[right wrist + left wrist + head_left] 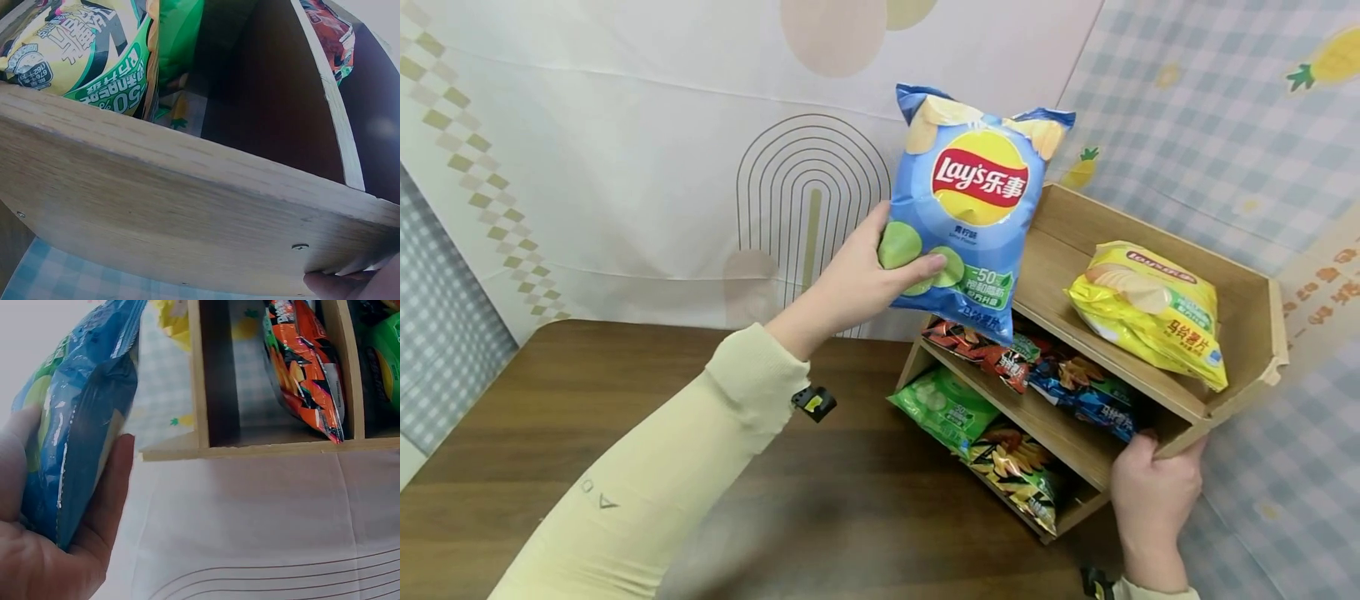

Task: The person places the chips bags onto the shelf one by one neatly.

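My left hand (868, 271) holds up a blue Lay's chip bag (973, 217), thumb across its front with the other fingers behind. The bag is upright, slightly tilted, in front of the wooden shelf's (1157, 225) left end. In the left wrist view, thumb and fingers hold the blue bag (81, 419) from both sides. My right hand (1157, 492) grips the shelf's right end at the upper tier, close to a dark blue chip bag (1086, 392). Only part of that hand (350, 284) shows against the side panel in the right wrist view.
A yellow Lay's bag (1150, 308) lies on the top tier. A red chip bag (985, 350) shares the middle tier with the dark blue one. Below are a green bag (947, 408) and a black-and-yellow bag (1015, 467). The shelf stands on a brown table (790, 492) by cloth-covered walls.
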`<move>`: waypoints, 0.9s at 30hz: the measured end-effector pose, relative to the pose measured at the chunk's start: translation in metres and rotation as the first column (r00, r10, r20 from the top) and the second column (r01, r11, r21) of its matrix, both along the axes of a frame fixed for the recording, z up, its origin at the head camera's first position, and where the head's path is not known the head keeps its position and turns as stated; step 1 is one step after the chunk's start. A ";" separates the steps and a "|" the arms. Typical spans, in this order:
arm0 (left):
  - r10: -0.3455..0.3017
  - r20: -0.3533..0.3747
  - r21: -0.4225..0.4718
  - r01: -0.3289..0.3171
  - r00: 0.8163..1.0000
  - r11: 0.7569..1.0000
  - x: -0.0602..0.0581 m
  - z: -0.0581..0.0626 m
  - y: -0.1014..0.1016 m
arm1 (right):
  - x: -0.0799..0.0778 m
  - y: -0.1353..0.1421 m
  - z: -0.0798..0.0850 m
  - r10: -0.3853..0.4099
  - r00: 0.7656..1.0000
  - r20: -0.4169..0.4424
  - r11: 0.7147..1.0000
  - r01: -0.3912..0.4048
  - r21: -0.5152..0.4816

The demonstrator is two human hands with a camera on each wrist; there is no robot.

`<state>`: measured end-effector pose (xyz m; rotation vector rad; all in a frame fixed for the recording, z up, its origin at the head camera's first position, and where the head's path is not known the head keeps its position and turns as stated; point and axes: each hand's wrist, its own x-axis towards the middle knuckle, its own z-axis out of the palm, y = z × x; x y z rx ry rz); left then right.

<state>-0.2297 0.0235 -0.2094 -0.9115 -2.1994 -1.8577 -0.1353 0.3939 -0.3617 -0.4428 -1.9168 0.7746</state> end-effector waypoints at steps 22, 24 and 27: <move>-0.070 0.236 0.203 0.021 0.969 0.979 -0.037 -0.023 0.038 | 0.003 -0.002 0.001 -0.012 1.000 0.024 1.000 0.012 -0.029; -0.087 0.287 0.194 0.031 0.954 0.980 -0.036 -0.027 0.038 | 0.003 -0.002 0.001 -0.008 1.000 0.019 1.000 0.009 -0.024; -0.169 0.378 0.195 0.100 0.910 0.976 -0.035 -0.033 0.041 | 0.002 -0.002 0.001 -0.006 1.000 0.017 1.000 0.007 -0.019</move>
